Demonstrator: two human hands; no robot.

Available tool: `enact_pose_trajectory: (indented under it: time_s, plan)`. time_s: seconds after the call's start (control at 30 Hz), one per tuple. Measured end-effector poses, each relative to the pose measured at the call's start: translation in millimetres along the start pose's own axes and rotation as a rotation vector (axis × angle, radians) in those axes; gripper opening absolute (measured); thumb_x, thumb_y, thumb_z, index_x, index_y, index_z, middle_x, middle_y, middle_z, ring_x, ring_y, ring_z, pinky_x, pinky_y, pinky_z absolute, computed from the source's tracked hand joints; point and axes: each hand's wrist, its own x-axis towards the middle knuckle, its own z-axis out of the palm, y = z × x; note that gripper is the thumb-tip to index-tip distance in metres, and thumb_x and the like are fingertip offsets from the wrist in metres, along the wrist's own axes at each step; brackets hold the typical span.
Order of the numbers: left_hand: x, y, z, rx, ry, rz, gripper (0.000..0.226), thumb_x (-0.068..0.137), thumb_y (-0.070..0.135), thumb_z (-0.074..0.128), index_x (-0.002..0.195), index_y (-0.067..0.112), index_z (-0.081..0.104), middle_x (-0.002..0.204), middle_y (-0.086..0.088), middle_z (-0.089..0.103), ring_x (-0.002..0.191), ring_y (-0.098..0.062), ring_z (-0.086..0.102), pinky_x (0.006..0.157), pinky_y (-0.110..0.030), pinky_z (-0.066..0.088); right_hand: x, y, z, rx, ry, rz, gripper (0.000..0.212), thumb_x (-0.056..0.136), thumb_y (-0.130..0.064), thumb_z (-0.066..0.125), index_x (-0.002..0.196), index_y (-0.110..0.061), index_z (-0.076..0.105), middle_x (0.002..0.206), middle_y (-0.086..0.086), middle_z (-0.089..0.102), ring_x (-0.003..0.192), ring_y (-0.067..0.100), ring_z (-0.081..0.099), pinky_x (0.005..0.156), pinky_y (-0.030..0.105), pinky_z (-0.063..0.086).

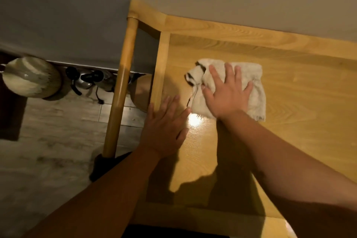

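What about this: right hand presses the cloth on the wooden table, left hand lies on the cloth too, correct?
No. The head view shows the left hand flat on the wooden table beside the cloth; the right hand presses the cloth.

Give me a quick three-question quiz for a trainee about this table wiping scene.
1. Fill in: the striped vase stands on the ____.
2. True or false: the right hand presses flat on the cloth.
3. The left hand lies flat on: A) the wooden table, B) the cloth, C) the vase?
Key: 1 floor; 2 true; 3 A.
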Motion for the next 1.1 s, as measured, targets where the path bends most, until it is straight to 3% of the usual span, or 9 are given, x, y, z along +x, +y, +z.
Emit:
enact_pose_trajectory:
  time_s: [0.73,0.9,1.1]
  plan:
    - [-3,4,0,-0.044,0.034,-0.041,0.065,0.094,0.055,0.044,0.155,0.038,0.028,0.169,-0.006,0.013,0.155,-0.029,0.007,0.12,-0.063,0.005,129,-1,-31,-0.052,0.1,-0.064,0.074,0.085,-0.076,0.015,0.152,-0.043,0.015,0.162,0.006,0.018,0.148,0.036,0.011,0.11,0.069,0.01]
    - [-2,3,-4,-0.048,-0.004,-0.039,0.066,0.095,0.058,0.038,0.156,0.038,0.025,0.168,-0.007,0.014,0.155,-0.03,0.008,0.119,-0.065,0.01,120,0,-31,-0.083,0.097,-0.081,0.071,0.088,-0.07,0.016,0.153,-0.042,0.013,0.162,0.008,0.016,0.148,0.036,0.011,0.109,0.072,0.012]
    - [0,2,-1,-0.032,-0.012,-0.032,0.064,0.096,0.059,0.035,0.156,0.038,0.025,0.169,-0.006,0.011,0.155,-0.029,0.006,0.117,-0.064,0.008,46,8,-22,-0.049,0.038,-0.084,0.068,0.089,-0.064,0.018,0.153,-0.044,0.011,0.165,0.006,0.01,0.15,0.034,0.006,0.11,0.072,0.006]
